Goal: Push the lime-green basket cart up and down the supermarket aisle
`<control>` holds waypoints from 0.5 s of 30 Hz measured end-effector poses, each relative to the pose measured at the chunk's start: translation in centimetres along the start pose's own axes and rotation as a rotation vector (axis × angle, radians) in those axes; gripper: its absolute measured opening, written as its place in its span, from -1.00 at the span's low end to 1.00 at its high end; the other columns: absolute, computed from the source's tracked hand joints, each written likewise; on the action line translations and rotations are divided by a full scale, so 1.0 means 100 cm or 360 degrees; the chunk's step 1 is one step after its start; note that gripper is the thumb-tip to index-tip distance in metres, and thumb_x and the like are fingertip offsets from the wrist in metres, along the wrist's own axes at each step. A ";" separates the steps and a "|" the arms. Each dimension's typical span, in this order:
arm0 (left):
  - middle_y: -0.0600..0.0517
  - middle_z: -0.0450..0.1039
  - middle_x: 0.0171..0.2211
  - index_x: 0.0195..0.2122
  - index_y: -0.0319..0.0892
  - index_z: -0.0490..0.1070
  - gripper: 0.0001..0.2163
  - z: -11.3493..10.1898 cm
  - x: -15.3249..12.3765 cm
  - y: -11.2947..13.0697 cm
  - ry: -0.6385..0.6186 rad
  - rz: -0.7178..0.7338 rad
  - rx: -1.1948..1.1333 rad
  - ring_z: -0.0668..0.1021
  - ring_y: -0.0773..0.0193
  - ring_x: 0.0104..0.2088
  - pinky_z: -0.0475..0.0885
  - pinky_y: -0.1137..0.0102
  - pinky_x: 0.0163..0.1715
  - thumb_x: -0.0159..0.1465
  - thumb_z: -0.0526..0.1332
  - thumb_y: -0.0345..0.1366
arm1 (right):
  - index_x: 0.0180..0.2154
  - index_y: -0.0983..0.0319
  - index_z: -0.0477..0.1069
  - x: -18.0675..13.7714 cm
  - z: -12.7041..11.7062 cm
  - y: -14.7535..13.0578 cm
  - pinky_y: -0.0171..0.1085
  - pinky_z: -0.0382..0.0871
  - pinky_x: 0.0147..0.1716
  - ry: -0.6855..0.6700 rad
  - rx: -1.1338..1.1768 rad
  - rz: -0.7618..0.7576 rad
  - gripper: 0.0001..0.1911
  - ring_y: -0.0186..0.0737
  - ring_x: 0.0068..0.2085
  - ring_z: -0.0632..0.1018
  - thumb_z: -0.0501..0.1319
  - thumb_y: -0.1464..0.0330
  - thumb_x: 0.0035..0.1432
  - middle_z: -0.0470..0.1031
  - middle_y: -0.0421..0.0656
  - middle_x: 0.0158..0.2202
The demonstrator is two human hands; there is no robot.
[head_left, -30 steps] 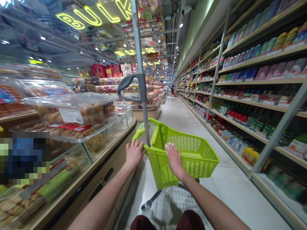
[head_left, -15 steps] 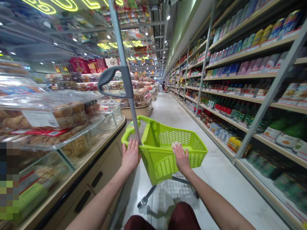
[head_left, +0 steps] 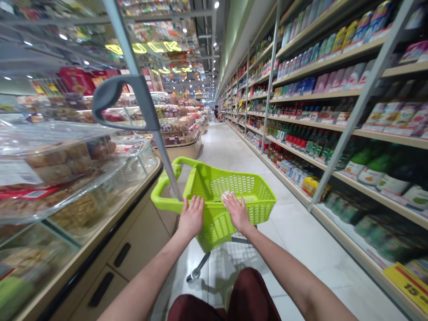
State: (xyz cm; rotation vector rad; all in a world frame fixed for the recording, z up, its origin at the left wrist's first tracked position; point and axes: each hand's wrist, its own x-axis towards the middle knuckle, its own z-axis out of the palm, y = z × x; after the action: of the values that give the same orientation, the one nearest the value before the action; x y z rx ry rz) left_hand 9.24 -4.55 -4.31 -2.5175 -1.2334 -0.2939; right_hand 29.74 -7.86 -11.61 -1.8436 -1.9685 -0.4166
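Observation:
A lime-green plastic basket cart (head_left: pixel 247 196) on wheels stands in the aisle just ahead of me. My left hand (head_left: pixel 191 217) rests on its near left corner, beside the grey pole (head_left: pixel 160 147) with a grey pull handle (head_left: pixel 110 96). My right hand (head_left: pixel 237 211) lies on the near rim, pressing a small pale folded item (head_left: pixel 226 195) against it. The basket looks empty inside.
On the left a bakery counter (head_left: pixel 100 249) with drawers holds clear boxes of pastries (head_left: pixel 60 160). On the right run long shelves (head_left: pixel 334 133) of bottles, cans and packets. The tiled aisle (head_left: pixel 234 151) stretches ahead; a person (head_left: pixel 216 112) crouches far down it.
The cart and I have moved forward along the aisle, and the view swung left to right. My left hand shifted from the left corner toward the near rim.

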 end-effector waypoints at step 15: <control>-0.17 0.11 0.17 0.17 -0.21 0.07 -0.46 0.004 -0.004 0.002 -0.0029 0.0015 0.0148 0.10 0.00 0.20 -0.15 0.00 0.16 0.11 0.00 -0.41 | 0.16 0.12 0.07 -0.008 0.006 -0.001 0.07 -0.13 0.14 -0.0012 0.0048 -0.0093 -0.42 -0.13 0.26 -0.07 -0.06 0.54 0.08 -0.06 -0.13 0.24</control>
State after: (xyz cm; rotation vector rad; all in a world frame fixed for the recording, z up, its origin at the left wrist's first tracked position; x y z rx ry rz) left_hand 9.20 -4.82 -4.81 -2.4514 -1.2131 -0.2066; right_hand 29.59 -8.25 -12.48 -1.7752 -2.0266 -0.3960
